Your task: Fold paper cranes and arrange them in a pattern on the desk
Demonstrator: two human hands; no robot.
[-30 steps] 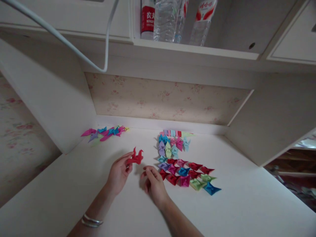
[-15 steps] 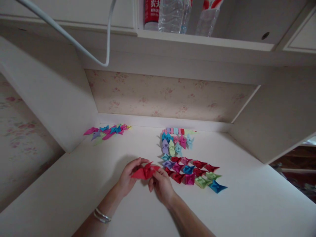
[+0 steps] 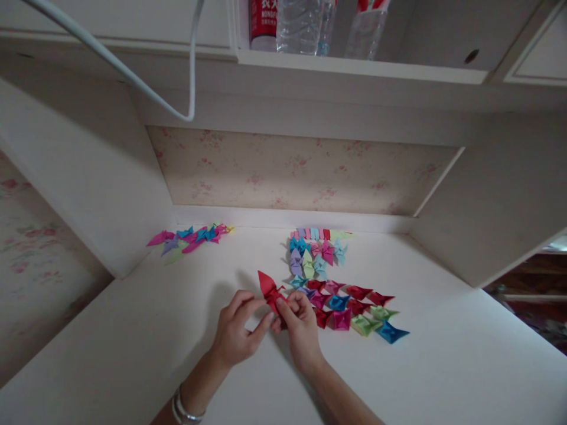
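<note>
A bright red folded-paper crane (image 3: 270, 293) is pinched in the right hand (image 3: 302, 330) above the flat white tabletop (image 3: 425, 372). Half a second ago it spread level between both hands; now one wing points up. The left hand (image 3: 239, 332) has thumb and forefinger parted beside it, contact hard to tell, so the right apparently bears it. Rightward lie rows of multicoloured folded-paper pieces (image 3: 339, 303).

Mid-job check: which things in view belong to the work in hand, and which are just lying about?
Work in hand:
red folded paper, pinched in the right hand, the left hand close beside it
folded papers in rows on the right, likely
folded-paper pile at back left, likely

Apparently unrelated:
plastic bottles on the shelf
hanging white cable
</note>
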